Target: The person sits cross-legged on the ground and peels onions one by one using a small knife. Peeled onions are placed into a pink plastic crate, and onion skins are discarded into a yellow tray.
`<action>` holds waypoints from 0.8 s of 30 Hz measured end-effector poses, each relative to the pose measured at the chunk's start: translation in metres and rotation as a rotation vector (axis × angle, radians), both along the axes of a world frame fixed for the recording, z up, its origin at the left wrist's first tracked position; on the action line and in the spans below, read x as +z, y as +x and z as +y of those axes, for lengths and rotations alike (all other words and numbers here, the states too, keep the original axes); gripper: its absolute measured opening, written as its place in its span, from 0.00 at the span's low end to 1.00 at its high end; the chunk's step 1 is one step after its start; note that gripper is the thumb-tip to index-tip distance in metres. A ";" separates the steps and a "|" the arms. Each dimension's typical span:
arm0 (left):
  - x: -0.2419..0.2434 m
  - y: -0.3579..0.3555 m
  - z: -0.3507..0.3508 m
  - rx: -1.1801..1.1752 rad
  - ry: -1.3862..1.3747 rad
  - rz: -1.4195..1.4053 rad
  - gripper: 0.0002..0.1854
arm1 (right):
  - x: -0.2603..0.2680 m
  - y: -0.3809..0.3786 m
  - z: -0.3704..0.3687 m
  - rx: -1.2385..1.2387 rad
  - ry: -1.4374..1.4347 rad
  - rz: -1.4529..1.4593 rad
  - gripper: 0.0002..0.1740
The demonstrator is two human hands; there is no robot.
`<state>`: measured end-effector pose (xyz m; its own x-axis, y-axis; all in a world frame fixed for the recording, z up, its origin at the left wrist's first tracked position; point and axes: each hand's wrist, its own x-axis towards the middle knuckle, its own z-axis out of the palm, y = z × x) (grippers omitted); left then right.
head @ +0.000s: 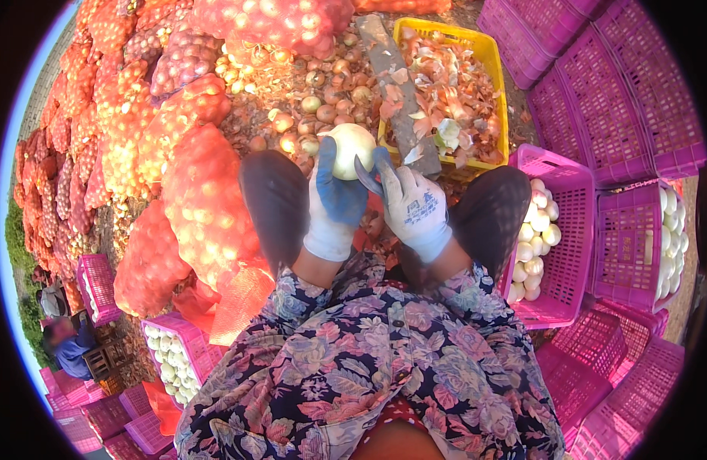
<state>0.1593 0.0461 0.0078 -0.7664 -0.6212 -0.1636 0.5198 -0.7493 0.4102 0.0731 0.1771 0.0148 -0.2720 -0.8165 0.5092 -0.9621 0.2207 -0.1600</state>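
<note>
A peeled white onion [353, 148] rests in my left hand [337, 192], which wears a white knit glove with a blue coated palm. My right hand [412, 201], gloved the same way, grips a small knife with a curved blade [367, 176]. The blade lies close against the onion's lower right side; whether it cuts in is hard to tell. Most of the knife's handle is hidden by my right fingers. Beyond my hands, unpeeled onions [336, 103] lie loose on the ground among dry skins.
A yellow crate [499, 86] of onion skins has a plank [400, 86] across it. Right of my knee, a pink crate [569, 247] holds peeled onions. Stacked pink crates [606, 98] rise beyond. Red mesh onion sacks [207, 201] line the left. A person [71, 348] sits far left.
</note>
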 end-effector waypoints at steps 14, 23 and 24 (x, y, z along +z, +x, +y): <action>-0.001 0.004 0.002 0.024 -0.036 -0.054 0.25 | -0.001 -0.007 0.003 -0.017 0.010 0.039 0.30; -0.006 0.003 0.009 0.054 -0.164 -0.135 0.23 | 0.001 -0.018 -0.001 -0.037 0.025 -0.112 0.37; -0.005 0.003 0.009 0.040 -0.169 -0.135 0.22 | 0.002 -0.021 0.000 -0.033 -0.020 -0.161 0.37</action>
<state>0.1627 0.0553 0.0027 -0.7189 -0.6778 -0.1544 0.4793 -0.6441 0.5962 0.0525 0.1767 0.0169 -0.3784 -0.7958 0.4728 -0.9157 0.2473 -0.3166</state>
